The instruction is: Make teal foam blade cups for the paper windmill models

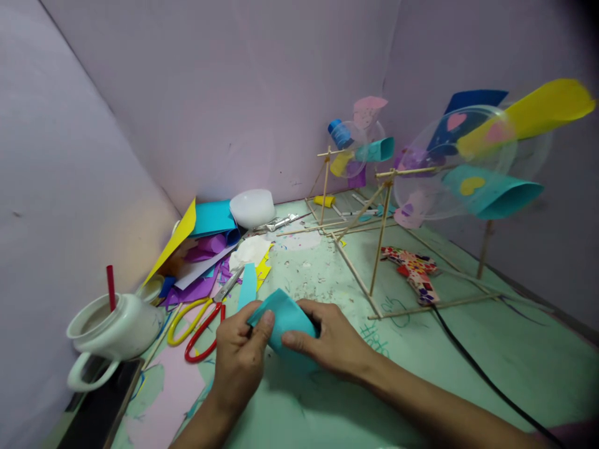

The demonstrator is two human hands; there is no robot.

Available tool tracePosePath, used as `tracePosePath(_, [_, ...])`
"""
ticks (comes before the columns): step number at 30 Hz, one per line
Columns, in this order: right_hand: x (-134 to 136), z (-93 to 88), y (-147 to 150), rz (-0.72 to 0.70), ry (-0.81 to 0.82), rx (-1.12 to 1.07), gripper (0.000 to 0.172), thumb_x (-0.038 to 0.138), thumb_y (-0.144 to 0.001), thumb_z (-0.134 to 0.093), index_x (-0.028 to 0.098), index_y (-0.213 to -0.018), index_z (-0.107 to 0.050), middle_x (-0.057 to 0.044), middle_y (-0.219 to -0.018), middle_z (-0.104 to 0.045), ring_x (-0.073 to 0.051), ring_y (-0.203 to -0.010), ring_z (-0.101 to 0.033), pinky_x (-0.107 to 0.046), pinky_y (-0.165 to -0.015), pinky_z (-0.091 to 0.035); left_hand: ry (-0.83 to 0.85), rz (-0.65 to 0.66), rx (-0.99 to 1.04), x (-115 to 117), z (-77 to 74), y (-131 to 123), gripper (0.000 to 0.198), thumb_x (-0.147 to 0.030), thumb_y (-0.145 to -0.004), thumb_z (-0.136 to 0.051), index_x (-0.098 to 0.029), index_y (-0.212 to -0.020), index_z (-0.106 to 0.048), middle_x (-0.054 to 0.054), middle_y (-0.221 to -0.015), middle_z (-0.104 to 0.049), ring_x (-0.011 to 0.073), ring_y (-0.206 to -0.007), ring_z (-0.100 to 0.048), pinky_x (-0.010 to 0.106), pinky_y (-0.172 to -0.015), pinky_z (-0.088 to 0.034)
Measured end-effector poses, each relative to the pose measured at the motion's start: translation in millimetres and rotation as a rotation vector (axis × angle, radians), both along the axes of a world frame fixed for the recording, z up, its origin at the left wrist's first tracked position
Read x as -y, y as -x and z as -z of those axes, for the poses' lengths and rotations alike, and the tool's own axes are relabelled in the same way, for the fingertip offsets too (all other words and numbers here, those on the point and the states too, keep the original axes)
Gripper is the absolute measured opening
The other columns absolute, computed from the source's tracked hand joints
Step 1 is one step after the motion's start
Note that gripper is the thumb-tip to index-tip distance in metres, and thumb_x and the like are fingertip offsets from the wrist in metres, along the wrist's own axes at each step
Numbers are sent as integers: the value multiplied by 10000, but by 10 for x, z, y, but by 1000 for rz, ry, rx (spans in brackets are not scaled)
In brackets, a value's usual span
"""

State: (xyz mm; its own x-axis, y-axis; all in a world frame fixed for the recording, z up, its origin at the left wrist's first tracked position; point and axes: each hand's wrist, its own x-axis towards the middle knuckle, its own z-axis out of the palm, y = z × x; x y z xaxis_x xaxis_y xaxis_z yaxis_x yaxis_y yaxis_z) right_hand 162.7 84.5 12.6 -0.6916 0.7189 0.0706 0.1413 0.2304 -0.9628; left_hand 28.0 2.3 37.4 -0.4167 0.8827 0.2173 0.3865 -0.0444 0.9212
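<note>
Both my hands grip one teal piece of foam paper (pixel 283 321) low over the green table (pixel 468 355). My left hand (pixel 241 358) pinches its left edge between thumb and fingers. My right hand (pixel 332 340) curls around its right side, fingers closed on it. The sheet looks bent or rolled between them. Scissors (pixel 199 324) with red and yellow handles lie just left of my left hand.
A white mug (pixel 112 333) with a red straw stands at the left edge. Coloured paper scraps (pixel 206 249) pile at the back left beside a white bowl (pixel 253 207). Wooden-stick windmill frames (pixel 374 243) with coloured blades stand behind. A glue gun (pixel 414 271) and black cable (pixel 477 374) lie right.
</note>
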Motion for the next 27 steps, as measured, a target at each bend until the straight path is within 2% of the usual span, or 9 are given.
tracePosePath(4, [35, 83, 59, -29, 159, -6, 263, 398, -638, -714, 155, -613, -616, 19, -557, -547, -113, -529, -480, -221, -486, -397, -2, -60, 26, -10, -3, 22, 315, -386, -729, -591, -165, -521, -506, -42, -476, -409, 83, -463, -369, 198, -411, -325])
tracePosePath(7, [49, 135, 72, -10, 221, -73, 243, 352, -661, -689, 162, -552, -583, 39, -505, -482, -92, -494, -427, -197, -450, -359, 60, -3, 125, -21, 32, 32, 289, -392, -676, -667, -148, -572, -551, -37, -507, -465, 84, -482, -411, 195, -436, -364])
tracePosePath(10, [44, 154, 72, 29, 283, -127, 254, 361, -667, -691, 158, -551, -592, 41, -499, -479, -90, -491, -433, -201, -459, -366, 93, 69, 360, -52, 78, 17, 287, -391, -625, -716, -137, -697, -602, -12, -581, -556, 109, -534, -484, 221, -496, -426])
tracePosePath(12, [42, 155, 73, 48, 334, -154, 257, 381, -655, -705, 151, -578, -618, 35, -512, -507, -96, -498, -458, -213, -480, -389, 76, 40, 423, -75, 94, -2, 270, -370, -614, -720, -135, -696, -614, -3, -590, -582, 107, -527, -489, 224, -494, -430])
tracePosePath(17, [20, 112, 68, -2, 380, -121, 288, 393, -653, -693, 141, -543, -607, 32, -486, -504, -88, -462, -445, -217, -462, -376, 38, -166, 192, -84, 73, -31, 305, -333, -556, -703, -150, -427, -496, -47, -397, -423, 61, -404, -347, 182, -370, -291])
tracePosePath(19, [-20, 69, 46, -2, 302, -109, 257, 389, -668, -679, 141, -610, -648, 9, -545, -560, -114, -523, -502, -226, -489, -404, 65, -156, 159, -76, 81, -37, 312, -347, -566, -688, -153, -426, -488, -43, -404, -419, 68, -410, -357, 190, -378, -295])
tracePosePath(22, [-95, 9, -4, 82, 211, -159, 222, 363, -664, -687, 159, -749, -695, -28, -695, -647, -166, -686, -579, -249, -575, -457, 126, -89, 123, -65, 131, -54, 288, -376, -616, -666, -139, -499, -552, -25, -450, -453, 89, -447, -398, 209, -415, -333])
tracePosePath(24, [-127, -6, -31, 107, 229, -192, 200, 356, -671, -674, 163, -724, -689, -27, -691, -648, -157, -664, -570, -245, -560, -452, 149, -43, 104, -58, 164, -69, 291, -379, -649, -656, -131, -524, -569, -24, -466, -449, 88, -459, -395, 210, -427, -333])
tracePosePath(27, [-126, 8, -40, 117, 265, -210, 201, 355, -673, -661, 156, -643, -662, -7, -606, -603, -123, -562, -512, -229, -498, -409, 84, -27, 107, -51, 177, -79, 280, -373, -677, -659, -132, -557, -582, -30, -483, -460, 80, -468, -399, 197, -433, -329])
